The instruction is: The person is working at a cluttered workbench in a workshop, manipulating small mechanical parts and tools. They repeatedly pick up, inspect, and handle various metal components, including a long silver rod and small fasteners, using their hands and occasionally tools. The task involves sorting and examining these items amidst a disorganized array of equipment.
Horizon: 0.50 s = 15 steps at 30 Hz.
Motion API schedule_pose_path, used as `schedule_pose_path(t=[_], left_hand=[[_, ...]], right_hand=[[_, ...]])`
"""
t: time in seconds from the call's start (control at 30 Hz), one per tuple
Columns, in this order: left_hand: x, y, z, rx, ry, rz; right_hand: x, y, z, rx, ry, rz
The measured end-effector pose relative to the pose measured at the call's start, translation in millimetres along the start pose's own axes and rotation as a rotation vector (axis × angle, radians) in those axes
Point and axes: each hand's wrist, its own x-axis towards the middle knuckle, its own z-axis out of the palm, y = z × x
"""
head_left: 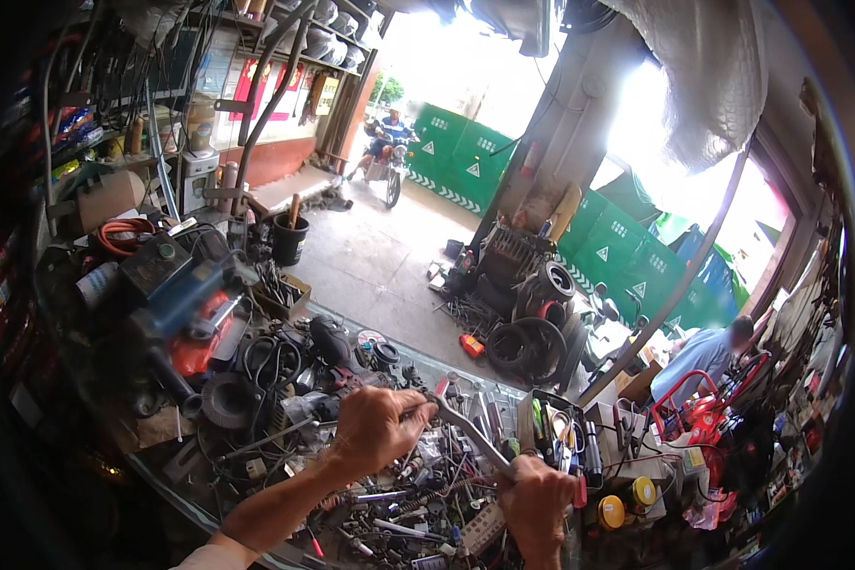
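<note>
My left hand (375,427) is closed around one end of a long grey metal tool (465,429), held above a cluttered workbench. My right hand (537,499) grips the other, lower end of the same tool near the bench's front. The tool runs diagonally between the two hands. Beneath them lies a heap of bolts, springs, wrenches and small metal parts (399,518).
A black tray (565,437) with screwdrivers and pliers stands to the right of my hands. Power tools, cables and a blue machine (176,285) crowd the left. Tyres (532,342) are stacked on the floor beyond. A person in blue (708,351) bends over at the right; a motorcycle rider (389,142) is outside.
</note>
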Motion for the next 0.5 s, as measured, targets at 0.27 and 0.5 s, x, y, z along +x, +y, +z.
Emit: schedule_pose_path(t=[0.27, 0.5], left_hand=[[4.9, 0.8, -17.4, -0.723, -0.279, -0.110], [1.5, 0.0, -32.0, -0.796, -0.928, 0.256]], right_hand=[[-14.5, -11.9, 11.5, 1.342, -0.630, 0.391], [5.6, 27.2, 37.5, 0.695, -0.397, -0.292]])
